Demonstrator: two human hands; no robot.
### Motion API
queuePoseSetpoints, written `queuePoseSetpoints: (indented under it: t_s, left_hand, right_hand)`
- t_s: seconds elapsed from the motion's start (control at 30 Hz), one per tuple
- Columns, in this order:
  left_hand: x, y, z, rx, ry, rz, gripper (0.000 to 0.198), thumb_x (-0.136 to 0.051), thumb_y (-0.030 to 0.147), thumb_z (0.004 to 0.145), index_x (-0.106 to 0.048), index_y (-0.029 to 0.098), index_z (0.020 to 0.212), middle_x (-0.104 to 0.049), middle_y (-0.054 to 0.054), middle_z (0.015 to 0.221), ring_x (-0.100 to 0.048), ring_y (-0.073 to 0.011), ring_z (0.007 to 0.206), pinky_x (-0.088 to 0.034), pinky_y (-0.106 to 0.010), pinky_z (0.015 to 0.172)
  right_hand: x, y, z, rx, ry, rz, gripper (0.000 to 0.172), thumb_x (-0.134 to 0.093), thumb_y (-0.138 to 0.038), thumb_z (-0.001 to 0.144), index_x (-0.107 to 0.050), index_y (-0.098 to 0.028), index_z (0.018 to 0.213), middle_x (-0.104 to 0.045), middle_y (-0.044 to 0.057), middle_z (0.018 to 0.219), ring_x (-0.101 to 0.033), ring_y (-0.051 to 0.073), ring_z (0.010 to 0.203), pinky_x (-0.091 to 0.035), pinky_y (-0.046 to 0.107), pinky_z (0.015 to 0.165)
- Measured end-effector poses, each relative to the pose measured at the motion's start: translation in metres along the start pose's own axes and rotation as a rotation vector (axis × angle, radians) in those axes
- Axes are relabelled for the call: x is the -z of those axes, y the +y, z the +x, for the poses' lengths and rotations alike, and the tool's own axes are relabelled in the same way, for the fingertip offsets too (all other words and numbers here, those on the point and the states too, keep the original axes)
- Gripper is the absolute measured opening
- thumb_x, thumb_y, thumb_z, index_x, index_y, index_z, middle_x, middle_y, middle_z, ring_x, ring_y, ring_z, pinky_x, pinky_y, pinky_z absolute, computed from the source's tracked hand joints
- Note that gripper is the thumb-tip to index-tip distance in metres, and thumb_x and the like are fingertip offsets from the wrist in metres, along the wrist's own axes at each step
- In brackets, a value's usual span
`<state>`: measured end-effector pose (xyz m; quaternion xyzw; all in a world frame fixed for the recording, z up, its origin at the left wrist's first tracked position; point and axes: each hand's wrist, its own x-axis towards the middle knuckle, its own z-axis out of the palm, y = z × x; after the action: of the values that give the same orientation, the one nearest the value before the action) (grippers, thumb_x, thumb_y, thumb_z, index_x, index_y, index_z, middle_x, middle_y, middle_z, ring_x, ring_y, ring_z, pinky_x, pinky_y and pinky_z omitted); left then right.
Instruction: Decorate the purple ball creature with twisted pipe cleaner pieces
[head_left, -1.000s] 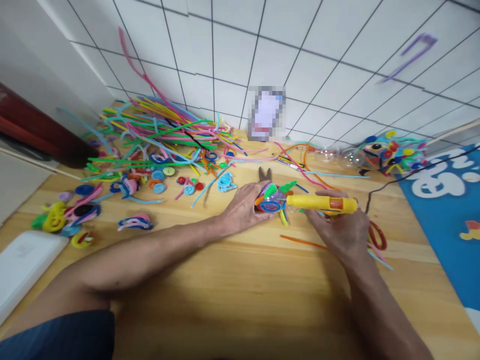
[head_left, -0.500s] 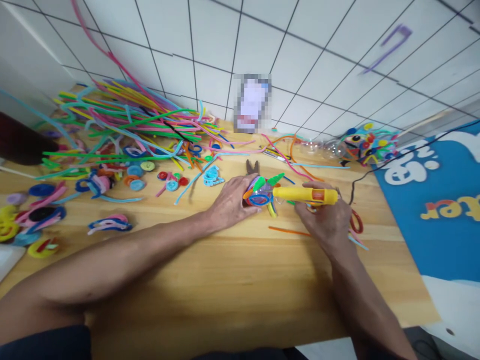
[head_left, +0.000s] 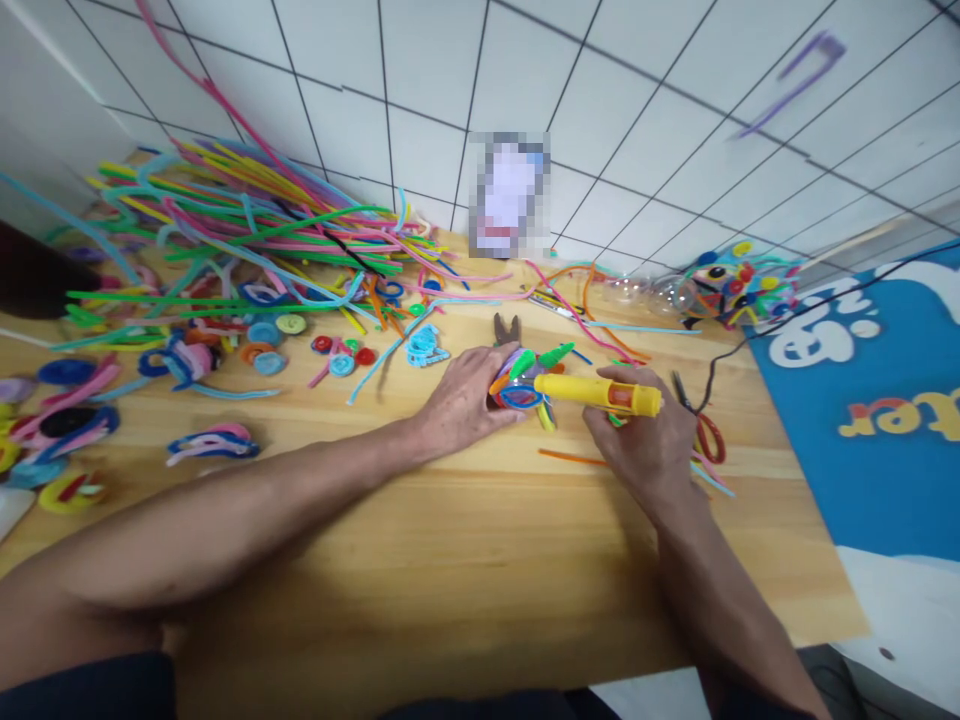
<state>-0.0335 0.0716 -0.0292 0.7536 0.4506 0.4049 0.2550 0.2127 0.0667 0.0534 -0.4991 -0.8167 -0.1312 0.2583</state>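
Note:
My left hand (head_left: 463, 402) is wrapped round a small clear plastic craft piece (head_left: 522, 396) trimmed with blue, green, orange and purple pipe cleaners. In my right hand (head_left: 651, 440) is a yellow hot glue gun (head_left: 577, 391), its front end pointing left at the craft piece. The tip meets or overlaps the piece's right side; whether they touch I cannot tell. Fingers of both hands are partly hidden. Just beyond my left hand, the dark jaws of pliers (head_left: 507, 328) show. An orange pipe cleaner (head_left: 571, 456) lies on the wooden table between my wrists.
A big heap of pipe cleaners (head_left: 247, 220) lies at the back left, with coiled pieces before it. A phone (head_left: 510, 195) leans on the tiled wall. At right are clear plastic balls (head_left: 652, 292), a decorated fish (head_left: 739, 285), a black cord (head_left: 712, 368) and scissors with red handles (head_left: 711, 438).
The glue gun in my right hand has moved slightly left, closer to the craft piece. My left hand keeps its hold almost unmoved. The view has shifted a little.

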Motion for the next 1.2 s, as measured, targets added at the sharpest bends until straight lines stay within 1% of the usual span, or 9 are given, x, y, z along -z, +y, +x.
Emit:
queuePoseSetpoints:
  t_s: [0.1, 0.23, 0.53, 0.73, 0.9, 1.07, 1.2]
  left_hand:
    - [0.0, 0.0002, 0.0, 0.004, -0.002, 0.003, 0.084, -0.087, 0.04, 0.082, -0.047, 0.025, 0.154, -0.065, -0.013, 0.146, -0.06, -0.0359, 0.137, -0.049, -0.055, 0.116]
    - [0.0001, 0.0005, 0.0, 0.002, -0.004, -0.008, 0.084, -0.087, 0.039, 0.082, -0.047, 0.027, 0.154, -0.064, -0.012, 0.147, -0.059, -0.0357, 0.138, -0.048, -0.055, 0.117]
    - [-0.0002, -0.0019, -0.0009, -0.016, -0.005, -0.004, 0.085, -0.085, 0.041, 0.084, -0.045, 0.027, 0.157, -0.065, -0.012, 0.144, -0.06, -0.0353, 0.136, -0.048, -0.055, 0.116]
    - [0.002, 0.0006, 0.0, -0.017, -0.016, -0.005, 0.085, -0.086, 0.038, 0.083, -0.045, 0.025, 0.156, -0.065, -0.013, 0.144, -0.06, -0.0354, 0.136, -0.048, -0.055, 0.116]
    - [0.0025, 0.0014, 0.0003, -0.016, -0.023, -0.001, 0.084, -0.086, 0.036, 0.083, -0.045, 0.027, 0.156, -0.065, -0.012, 0.145, -0.061, -0.0347, 0.136, -0.047, -0.055, 0.117]
    - [0.0024, 0.0007, -0.0002, -0.016, -0.018, -0.006, 0.084, -0.086, 0.038, 0.083, -0.045, 0.027, 0.156, -0.065, -0.012, 0.144, -0.06, -0.0349, 0.136, -0.048, -0.055, 0.116]
    - [0.0031, 0.0014, -0.0004, -0.019, -0.022, -0.003, 0.083, -0.086, 0.038, 0.084, -0.045, 0.026, 0.155, -0.064, -0.012, 0.146, -0.06, -0.0349, 0.136, -0.047, -0.055, 0.116]
  right_hand:
    - [0.0019, -0.0003, 0.0001, 0.003, -0.013, -0.023, 0.029, -0.062, -0.027, 0.085, -0.068, -0.024, 0.113, -0.079, 0.006, 0.096, -0.077, 0.026, 0.084, -0.06, 0.036, 0.072]
    - [0.0038, -0.0023, 0.0004, 0.028, -0.007, -0.004, 0.029, -0.063, -0.025, 0.086, -0.067, -0.025, 0.115, -0.078, 0.005, 0.094, -0.076, 0.024, 0.081, -0.06, 0.035, 0.071]
    - [0.0053, -0.0038, 0.0005, 0.046, -0.046, 0.004, 0.026, -0.062, -0.025, 0.087, -0.067, -0.025, 0.112, -0.078, 0.005, 0.095, -0.076, 0.025, 0.082, -0.059, 0.034, 0.071]
    - [0.0057, -0.0051, 0.0006, 0.064, -0.035, 0.028, 0.025, -0.063, -0.023, 0.088, -0.068, -0.025, 0.112, -0.077, 0.004, 0.095, -0.074, 0.023, 0.079, -0.057, 0.033, 0.07]
    - [0.0055, -0.005, 0.0005, 0.07, -0.038, 0.005, 0.024, -0.063, -0.023, 0.088, -0.069, -0.025, 0.11, -0.077, 0.004, 0.093, -0.073, 0.023, 0.079, -0.056, 0.033, 0.069]
    - [0.0062, -0.0049, 0.0004, 0.067, -0.033, 0.013, 0.024, -0.063, -0.022, 0.088, -0.069, -0.025, 0.111, -0.076, 0.004, 0.093, -0.073, 0.022, 0.078, -0.056, 0.033, 0.069]
    - [0.0063, -0.005, 0.0006, 0.1, -0.019, 0.022, 0.024, -0.062, -0.02, 0.088, -0.068, -0.024, 0.111, -0.077, 0.003, 0.092, -0.073, 0.02, 0.075, -0.055, 0.031, 0.067]
